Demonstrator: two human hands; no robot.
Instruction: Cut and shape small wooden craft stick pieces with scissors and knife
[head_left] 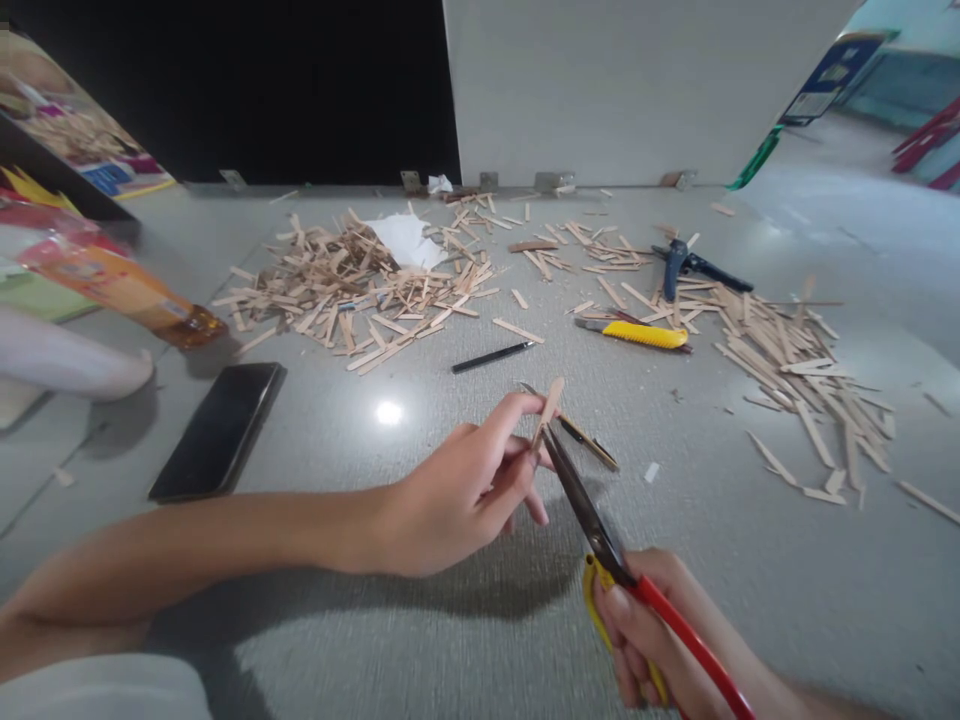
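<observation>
Here, line by line:

Stick: a short, pale wooden stick, flat and narrow like a craft stick, with a rounded upper end; it sits just right of the frame's middle, above the grey floor.
Stick axis: its long axis runs from about 7 o'clock up to 1 o'clock, the rounded end pointing up and away from the person.
Left hand: the left hand pinches the stick's lower part between thumb and forefinger, the other fingers curled under; the grip is closed tight on the stick.
Shears: long dark blades with red and yellow handles, the tips meeting the stick's lower end; the blades point toward 11 o'clock and look almost closed on the wood.
Right hand: the right hand, at 5 o'clock from the stick, is wrapped shut around the shears' handles.
Floor below: a second dark-tipped tool lies just beyond the stick at 3 o'clock.
Pen: a black pen lies at 11 o'clock, well apart.
Knife: a yellow utility knife lies at 1 o'clock.
Piles: heaps of wooden sticks at 11 o'clock and at 2 o'clock.
Phone: a dark phone lies flat at 9 o'clock.
</observation>
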